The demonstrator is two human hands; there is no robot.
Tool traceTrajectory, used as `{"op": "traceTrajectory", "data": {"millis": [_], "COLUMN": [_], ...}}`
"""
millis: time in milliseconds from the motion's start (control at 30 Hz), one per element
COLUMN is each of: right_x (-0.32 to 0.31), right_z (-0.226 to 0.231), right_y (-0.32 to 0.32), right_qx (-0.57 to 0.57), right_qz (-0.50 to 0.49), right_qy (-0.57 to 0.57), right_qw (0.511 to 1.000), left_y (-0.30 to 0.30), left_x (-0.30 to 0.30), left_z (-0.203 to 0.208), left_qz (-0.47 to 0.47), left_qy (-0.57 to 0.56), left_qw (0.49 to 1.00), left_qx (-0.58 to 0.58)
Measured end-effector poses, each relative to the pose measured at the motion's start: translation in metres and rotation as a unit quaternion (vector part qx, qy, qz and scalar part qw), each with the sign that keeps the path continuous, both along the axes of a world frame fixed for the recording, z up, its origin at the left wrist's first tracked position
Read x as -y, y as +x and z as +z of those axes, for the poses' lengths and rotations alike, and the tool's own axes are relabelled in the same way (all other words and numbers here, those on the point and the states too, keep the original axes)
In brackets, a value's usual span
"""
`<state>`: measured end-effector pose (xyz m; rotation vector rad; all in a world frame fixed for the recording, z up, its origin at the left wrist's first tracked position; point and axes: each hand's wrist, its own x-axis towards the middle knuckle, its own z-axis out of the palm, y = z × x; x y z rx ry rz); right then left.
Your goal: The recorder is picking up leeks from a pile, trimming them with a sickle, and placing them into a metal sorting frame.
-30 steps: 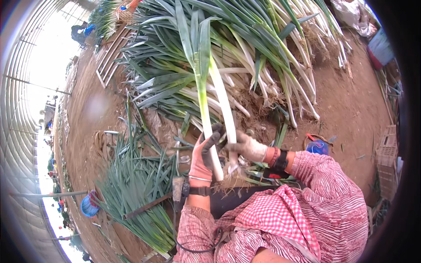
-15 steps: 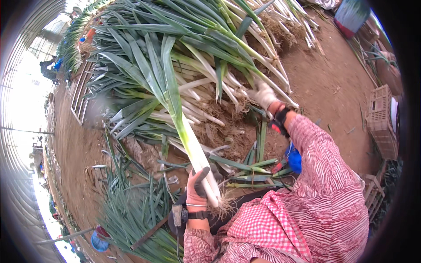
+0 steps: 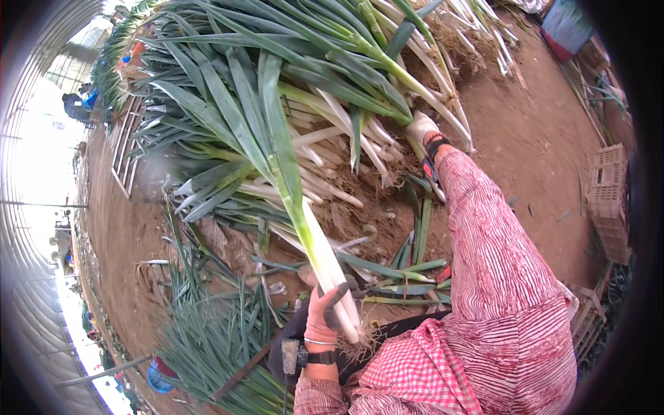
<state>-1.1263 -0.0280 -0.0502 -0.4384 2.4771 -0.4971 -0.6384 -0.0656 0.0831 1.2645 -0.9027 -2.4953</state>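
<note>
Grasped firmly around their white shafts, two leeks [image 3: 340, 294] sit in the left hand [image 3: 324, 315], which I have in a pale pink glove with dark fingertips. Their shafts slant down toward the lap, with the root tufts [image 3: 361, 342] just past the hand and the green leaves running up across the leek pile [image 3: 228, 90]. That pile spreads over the dirt floor [image 3: 519, 152], toward its far edge.

My right hand [image 3: 420, 126], in a whitish glove, is stretched to the pile's near right edge, against the stalks; its fingers are too hidden for me to tell whether they have closed on one. Below that arm I see loose leaf strips [image 3: 408, 283] on the floor, in front of the lap. A heap of green leaves [image 3: 214, 346] lies left of the left hand, with a blue tub [image 3: 160, 377] near the floor's left edge. Near the floor's right edge I see a slatted crate [image 3: 609, 200]. Checked pink cloth [image 3: 415, 373] covers the waist.
</note>
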Motion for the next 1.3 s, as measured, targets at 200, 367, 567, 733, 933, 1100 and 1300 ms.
{"op": "traceTrajectory", "data": {"millis": [200,367,567,733,933,1100,1300], "right_x": [0.009,-0.016,-0.006,0.048,0.097,0.126,0.168], "right_z": [0.009,0.038,0.115,0.157,0.17,0.166,0.131], "right_y": [0.053,0.094,0.206,0.307,0.395,0.443,0.445], "right_qx": [-0.059,0.047,0.272,0.436,0.513,0.546,0.582], "right_qz": [-0.061,0.055,0.093,0.077,0.063,0.08,0.066], "right_qy": [-0.03,-0.158,-0.323,-0.402,-0.363,-0.341,-0.254], "right_qw": [0.996,0.985,0.902,0.802,0.775,0.761,0.769], "left_y": [0.007,0.028,0.038,0.064,0.127,0.164,0.184], "left_x": [0.0,0.0,-0.005,-0.022,-0.015,-0.019,-0.017], "left_z": [-0.007,-0.025,-0.007,0.0,0.016,-0.002,-0.026], "left_qz": [0.006,0.028,0.041,0.036,0.06,0.18,0.247], "left_qy": [-0.008,-0.009,0.014,-0.043,-0.127,-0.017,0.053], "left_qw": [1.0,0.999,0.998,0.998,0.99,0.972,0.947], "left_qx": [-0.019,-0.039,-0.05,-0.005,-0.021,-0.148,-0.196]}}
